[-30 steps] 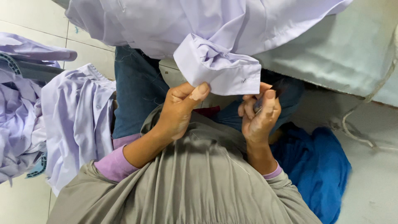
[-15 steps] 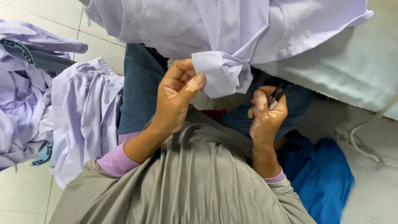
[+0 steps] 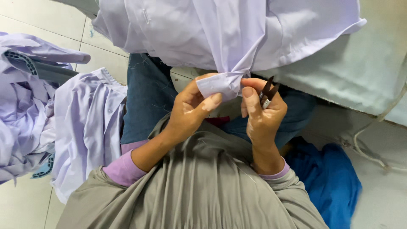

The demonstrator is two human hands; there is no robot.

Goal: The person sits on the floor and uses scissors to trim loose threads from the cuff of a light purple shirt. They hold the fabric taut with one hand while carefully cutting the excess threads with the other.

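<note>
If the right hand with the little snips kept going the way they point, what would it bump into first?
Most likely the pale lilac shirt draped just above; the right hand aims its small dark thread snips up at it. Depth is uncertain.

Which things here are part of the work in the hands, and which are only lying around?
In use:
left hand pinching shirt cuff
right hand with snips

Lying about:
pile of shirts
blue cloth
white cord

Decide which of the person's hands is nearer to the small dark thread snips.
Right. The right hand holds the thread snips in its own fingers. The left hand sits apart to their left, pinching the shirt cuff.
</note>
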